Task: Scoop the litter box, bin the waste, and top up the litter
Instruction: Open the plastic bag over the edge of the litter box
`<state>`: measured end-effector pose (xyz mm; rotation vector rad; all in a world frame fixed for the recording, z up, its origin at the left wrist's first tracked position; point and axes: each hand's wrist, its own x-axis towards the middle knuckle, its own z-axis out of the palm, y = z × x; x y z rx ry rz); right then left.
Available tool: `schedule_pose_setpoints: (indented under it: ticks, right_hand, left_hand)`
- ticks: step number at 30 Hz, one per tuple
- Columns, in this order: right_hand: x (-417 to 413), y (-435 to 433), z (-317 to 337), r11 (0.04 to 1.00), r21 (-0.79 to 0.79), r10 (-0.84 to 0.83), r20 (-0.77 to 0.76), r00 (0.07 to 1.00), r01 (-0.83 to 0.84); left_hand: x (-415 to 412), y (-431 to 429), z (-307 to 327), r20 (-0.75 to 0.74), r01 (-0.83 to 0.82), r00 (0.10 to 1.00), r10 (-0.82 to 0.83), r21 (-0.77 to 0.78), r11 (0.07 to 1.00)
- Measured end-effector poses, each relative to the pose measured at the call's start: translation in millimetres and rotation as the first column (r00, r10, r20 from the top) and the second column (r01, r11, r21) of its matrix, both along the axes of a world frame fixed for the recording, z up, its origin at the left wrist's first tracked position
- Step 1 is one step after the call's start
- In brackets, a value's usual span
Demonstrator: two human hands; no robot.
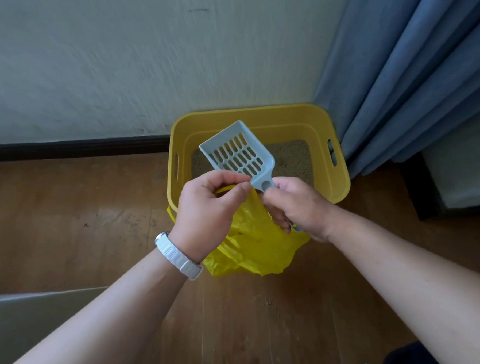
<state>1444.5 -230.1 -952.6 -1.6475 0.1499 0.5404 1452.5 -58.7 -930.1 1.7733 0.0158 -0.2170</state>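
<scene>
Scoop (238,154) of pale grey-blue plastic, with rows of slots across its flat pan and low raised sides, is empty and points up and away from the person, its pan above the near half of the litter box (341,176). The box is a mustard-yellow tub with rounded corners and a slot handle in each short side; it stands on the floor against the wall, and sandy beige litter (296,162) covers its bottom. Just in front of the box, below the hands, a bright yellow plastic bag (259,250) hangs crumpled; whether it rests on the floor cannot be told. Both forearms reach forward from the bottom corners, and the hands meet over the box's near rim with their backs up. The right hand (298,209) has its fingers curled round the scoop's handle, whose end pokes out beneath them, with thumb and forefinger up near the neck by the hanging hole. The left hand (207,211), with a white watch (176,254) on its wrist, pinches a thin loop of the bag between thumb and forefinger, its fingertips close to the scoop's neck; whether they touch it cannot be told. Around them lie the wooden floor (68,218) with a few scattered grains, a dark skirting board (64,148) under the pale wall (116,63), and a blue curtain (408,75) hanging beside the box on the right.
</scene>
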Motion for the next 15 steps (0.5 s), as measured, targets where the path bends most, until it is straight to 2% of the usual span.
schedule_pose_setpoints:
  ticks: [2, 4, 8, 12, 15]
  right_hand:
    - [1.7, -1.1, 1.8, 0.999, 0.016, 0.044, 0.000, 0.999, -0.044]
    - [2.2, -0.1, 1.1, 0.996, -0.063, 0.070, 0.015, 0.997, -0.069]
    - [5.2, 1.4, -4.9, 0.986, -0.166, -0.027, 0.035, 0.999, 0.033]
    - [9.2, -3.6, -1.3, 0.988, -0.115, -0.097, 0.045, 0.994, 0.101]
    - [10.8, -7.1, 1.1, 0.989, -0.080, -0.126, 0.034, 0.991, 0.128]
  left_hand:
    - [2.6, 2.1, -1.8, -0.008, -0.058, 0.998, 0.058, -0.043, 0.997]
    - [4.3, 2.0, -2.4, -0.019, -0.081, 0.997, 0.080, -0.070, 0.994]
    - [5.0, 0.7, -4.4, 0.001, -0.049, 0.999, 0.049, -0.133, 0.990]
    - [5.2, 5.5, -11.0, 0.041, -0.016, 0.999, 0.024, -0.174, 0.985]
    - [12.4, 14.5, -23.9, -0.064, -0.020, 0.998, 0.010, -0.165, 0.986]
